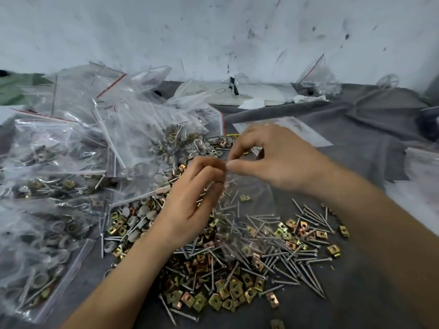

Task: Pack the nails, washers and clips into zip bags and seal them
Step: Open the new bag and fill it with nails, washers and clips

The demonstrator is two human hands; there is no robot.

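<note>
The top edge of a clear zip bag (247,205) is pinched narrowly between the fingertips (231,165) of both hands, the left hand (190,198) coming in from the near left and the right hand (275,162) from the far right. The bag is hung straight down from that pinch, long axis upright, over the loose nails (297,257) and clips (228,290). Its contents cannot be told through the blur. Washers (142,210) are heaped just left, nearer the left hand. Filled bags (59,176) are piled far left on the grey cloth (356,129).
</note>
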